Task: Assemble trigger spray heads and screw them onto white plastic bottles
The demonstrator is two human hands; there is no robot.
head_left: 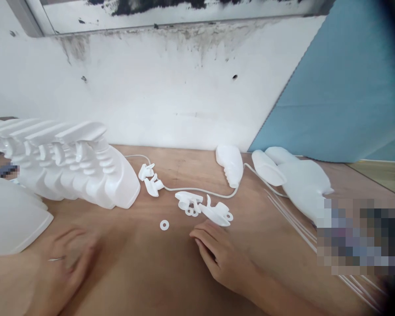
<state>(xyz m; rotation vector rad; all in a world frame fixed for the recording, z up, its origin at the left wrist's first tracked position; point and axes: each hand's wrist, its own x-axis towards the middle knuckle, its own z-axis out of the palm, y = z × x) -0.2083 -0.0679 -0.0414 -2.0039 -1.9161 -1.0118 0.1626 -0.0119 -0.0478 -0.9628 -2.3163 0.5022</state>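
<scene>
My left hand (65, 259) is over the wooden table (134, 272) at the lower left, blurred, its fingers curved and apart from the thumb with nothing seen between them. Resting near the small parts at centre right is my right hand (215, 250), its fingers bent; whether they hold anything is hidden. Just beyond its fingertips lies a white plastic piece (215, 214) with a washer (229, 216) at its right end. Another white piece (187, 199) sits to the left with small rings under it. A single white washer (164, 225) lies flat between my hands.
A row of nested white shells (121, 180) stands at the left. Two small white fittings (154, 186) lie beside it. A grey cord (204, 190) runs past a white ridged handle (230, 164). Larger white housings (302, 180) and thin rods (292, 219) lie right. A wall (151, 101) rises behind.
</scene>
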